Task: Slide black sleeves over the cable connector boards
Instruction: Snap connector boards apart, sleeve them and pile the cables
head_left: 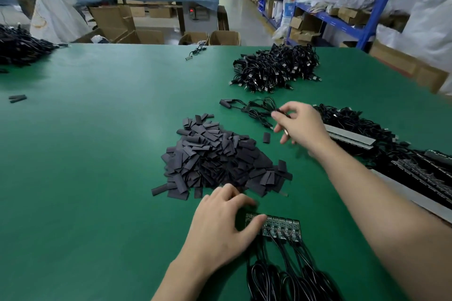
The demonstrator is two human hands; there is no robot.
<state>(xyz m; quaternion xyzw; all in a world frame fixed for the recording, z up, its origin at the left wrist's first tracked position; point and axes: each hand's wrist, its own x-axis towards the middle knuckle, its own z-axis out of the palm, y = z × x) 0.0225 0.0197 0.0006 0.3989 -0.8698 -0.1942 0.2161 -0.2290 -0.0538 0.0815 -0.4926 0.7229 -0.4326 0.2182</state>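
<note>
Black sleeves (215, 161) heaped mid-table, just beyond the connector boards (283, 226), with one loose sleeve (266, 137) lying apart near the right hand (300, 127). Probably feather-light, thin and flattened, so likely to slip and collapse; best pinched at the edges to pop the mouth open. Boards joined in a stiff-looking row close in front, probably fragile where the wires join; best held by the sides. Left hand (225, 225) gripping the row's left end, thumb laid across it. Right hand pinching a thin lead of a cable bundle (254, 111). Green mat (97, 154) underneath, smooth and flat; blue shelving (342, 19) and cardboard boxes (223, 38) beyond.
</note>
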